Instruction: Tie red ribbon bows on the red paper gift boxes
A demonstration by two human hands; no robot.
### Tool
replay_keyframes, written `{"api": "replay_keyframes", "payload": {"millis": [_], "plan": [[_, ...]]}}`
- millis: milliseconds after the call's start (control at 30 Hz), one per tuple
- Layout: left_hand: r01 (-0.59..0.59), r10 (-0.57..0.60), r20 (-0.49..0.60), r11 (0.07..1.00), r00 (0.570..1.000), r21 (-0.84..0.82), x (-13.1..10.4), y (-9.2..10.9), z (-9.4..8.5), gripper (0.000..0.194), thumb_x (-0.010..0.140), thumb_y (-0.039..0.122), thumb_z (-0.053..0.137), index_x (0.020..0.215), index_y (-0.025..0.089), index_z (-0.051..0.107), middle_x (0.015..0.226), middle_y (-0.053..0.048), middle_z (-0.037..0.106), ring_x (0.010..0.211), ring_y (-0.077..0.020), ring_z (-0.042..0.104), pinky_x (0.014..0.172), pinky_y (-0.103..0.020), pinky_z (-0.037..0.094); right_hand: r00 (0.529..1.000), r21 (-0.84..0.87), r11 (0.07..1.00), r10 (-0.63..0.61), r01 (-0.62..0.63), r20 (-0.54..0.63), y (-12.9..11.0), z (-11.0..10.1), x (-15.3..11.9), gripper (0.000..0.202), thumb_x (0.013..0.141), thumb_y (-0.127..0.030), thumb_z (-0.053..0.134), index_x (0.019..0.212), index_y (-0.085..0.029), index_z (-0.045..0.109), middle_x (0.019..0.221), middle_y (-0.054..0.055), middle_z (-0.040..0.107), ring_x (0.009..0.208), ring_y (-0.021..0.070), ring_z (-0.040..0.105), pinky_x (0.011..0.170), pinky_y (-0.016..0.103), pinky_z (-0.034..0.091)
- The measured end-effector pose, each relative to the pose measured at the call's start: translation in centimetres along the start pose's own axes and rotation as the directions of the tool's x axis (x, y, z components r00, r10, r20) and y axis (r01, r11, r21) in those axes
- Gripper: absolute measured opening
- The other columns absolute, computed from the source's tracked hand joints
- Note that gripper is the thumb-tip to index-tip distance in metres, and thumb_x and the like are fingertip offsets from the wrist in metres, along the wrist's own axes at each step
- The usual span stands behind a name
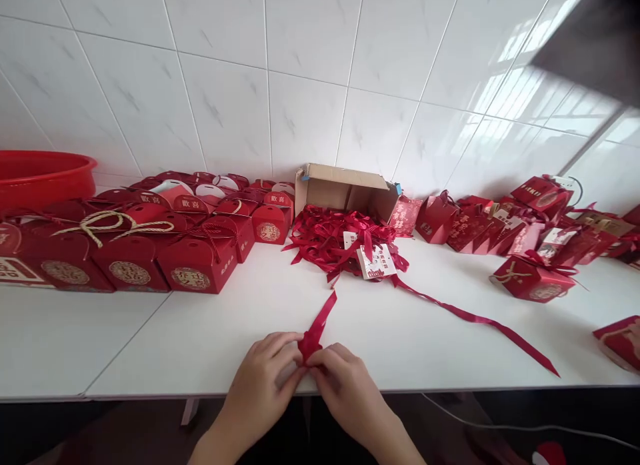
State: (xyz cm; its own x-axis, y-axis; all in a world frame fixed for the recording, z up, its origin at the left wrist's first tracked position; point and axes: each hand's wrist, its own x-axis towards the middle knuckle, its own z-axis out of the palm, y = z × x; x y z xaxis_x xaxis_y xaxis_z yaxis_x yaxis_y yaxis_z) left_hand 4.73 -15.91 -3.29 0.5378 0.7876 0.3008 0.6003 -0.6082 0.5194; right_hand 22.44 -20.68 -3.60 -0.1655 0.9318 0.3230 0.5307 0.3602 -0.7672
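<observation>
Near the table's front edge, my left hand (270, 372) and my right hand (345, 382) meet with their fingertips pinched. Between them is a red satin ribbon (321, 318), gathered at the fingers, with one flat end pointing up and away. Both hands are closed on it; the part under the fingertips is hidden. Beyond the hands lies a tangled heap of red ribbons (330, 242), with a white printed card (376, 260) on it. One long ribbon strand (475, 317) trails from the heap toward the right front.
Rows of red gift boxes (195, 268) stand at left beside a red basin (45, 178). An open cardboard box (345, 178) lies behind the ribbons. More red boxes (470, 228) crowd the right, with a bow-tied box (535, 278) in front. The white table (240, 338) ends just under my wrists.
</observation>
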Motion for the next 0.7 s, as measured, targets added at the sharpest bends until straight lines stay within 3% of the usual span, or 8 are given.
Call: {"api": "replay_keyframes", "payload": {"millis": [200, 267, 333, 400, 467, 533, 600, 700], "plan": [[0.045, -0.057, -0.023, 0.934, 0.998, -0.354, -1.0, -0.2, -0.7, 0.009, 0.089, 0.023, 0.046, 0.082, 0.022, 0.051, 0.106, -0.006, 0.065, 0.116, -0.0227, 0.054, 0.095, -0.034, 0.044, 0.992, 0.108, 0.987, 0.114, -0.120, 0.060, -0.2, -1.7, -1.1, 0.017, 0.089, -0.017, 0.052, 0.100, -0.023, 0.063, 0.088, 0.003, 0.066, 0.073, 0.0145, 0.058, 0.066, 0.025, 0.046], [0.097, -0.138, -0.040, 0.845, 0.990, -0.526, -1.4, -0.2, -0.8, 0.013, 0.089, 0.025, 0.047, 0.077, 0.022, 0.047, 0.089, -0.004, 0.065, 0.098, -0.0202, 0.060, 0.081, -0.029, 0.048, 0.994, 0.145, 0.983, 0.107, -0.108, 0.015, -0.1, -2.1, -1.4, 0.014, 0.089, -0.020, 0.053, 0.094, -0.023, 0.066, 0.084, 0.003, 0.066, 0.072, 0.0143, 0.057, 0.065, 0.024, 0.044], [0.149, -0.267, -0.059, 0.694, 0.962, -0.705, -1.8, 0.2, -1.0, 0.016, 0.088, 0.028, 0.051, 0.075, 0.022, 0.044, 0.073, 0.000, 0.060, 0.075, -0.0159, 0.059, 0.067, -0.024, 0.045, 0.982, 0.257, 0.961, 0.142, -0.106, -0.124, 0.2, -2.4, -1.8, 0.009, 0.088, -0.023, 0.058, 0.089, -0.023, 0.067, 0.079, 0.002, 0.065, 0.070, 0.0136, 0.054, 0.065, 0.025, 0.043], [0.167, -0.412, -0.059, 0.492, 0.909, -0.854, -2.1, 0.8, -1.5, 0.017, 0.085, 0.029, 0.057, 0.077, 0.023, 0.044, 0.065, 0.003, 0.056, 0.065, -0.0130, 0.055, 0.063, -0.023, 0.043, 0.942, 0.478, 0.873, 0.237, -0.100, -0.236, 0.5, -2.9, -2.1, 0.005, 0.086, -0.026, 0.063, 0.084, -0.023, 0.066, 0.071, 0.000, 0.061, 0.065, 0.0117, 0.051, 0.063, 0.023, 0.041], [0.134, -0.513, -0.036, 0.290, 0.858, -0.948, -2.3, 1.4, -2.2, 0.018, 0.081, 0.027, 0.064, 0.081, 0.023, 0.046, 0.059, 0.005, 0.053, 0.063, -0.0127, 0.054, 0.067, -0.024, 0.044, 0.907, 0.727, 0.684, 0.342, -0.062, -0.244, 0.7, -3.4, -2.4, 0.006, 0.083, -0.029, 0.067, 0.081, -0.024, 0.064, 0.067, -0.003, 0.054, 0.058, 0.0089, 0.045, 0.057, 0.021, 0.039], [0.070, -0.552, -0.018, 0.138, 0.834, -0.988, -2.4, 1.6, -2.9, 0.020, 0.076, 0.027, 0.068, 0.083, 0.024, 0.050, 0.055, 0.006, 0.048, 0.065, -0.0140, 0.055, 0.069, -0.026, 0.045, 0.893, 0.882, 0.471, 0.403, -0.015, -0.201, 0.7, -3.8, -2.5, 0.012, 0.077, -0.030, 0.072, 0.078, -0.024, 0.061, 0.069, -0.004, 0.050, 0.056, 0.0073, 0.041, 0.054, 0.020, 0.037], [-0.007, -0.574, -0.040, 0.060, 0.818, -0.998, -2.6, 1.3, -3.4, 0.020, 0.073, 0.030, 0.071, 0.085, 0.023, 0.056, 0.055, 0.005, 0.047, 0.066, -0.0151, 0.056, 0.068, -0.027, 0.048, 0.874, 0.935, 0.353, 0.450, 0.015, -0.184, 0.9, -4.0, -2.4, 0.017, 0.073, -0.030, 0.075, 0.079, -0.024, 0.060, 0.071, -0.004, 0.049, 0.057, 0.0076, 0.042, 0.053, 0.020, 0.037], [-0.064, -0.615, -0.099, 0.080, 0.782, -0.995, -2.8, 0.8, -4.0, 0.030, 0.071, 0.035, 0.074, 0.095, 0.023, 0.063, 0.061, 0.003, 0.053, 0.070, -0.0171, 0.059, 0.070, -0.030, 0.051, 0.793, 0.918, 0.397, 0.562, -0.009, -0.235, 1.8, -4.0, -2.3, 0.020, 0.074, -0.029, 0.074, 0.087, -0.026, 0.060, 0.076, -0.002, 0.052, 0.062, 0.0101, 0.047, 0.057, 0.023, 0.041]]}}
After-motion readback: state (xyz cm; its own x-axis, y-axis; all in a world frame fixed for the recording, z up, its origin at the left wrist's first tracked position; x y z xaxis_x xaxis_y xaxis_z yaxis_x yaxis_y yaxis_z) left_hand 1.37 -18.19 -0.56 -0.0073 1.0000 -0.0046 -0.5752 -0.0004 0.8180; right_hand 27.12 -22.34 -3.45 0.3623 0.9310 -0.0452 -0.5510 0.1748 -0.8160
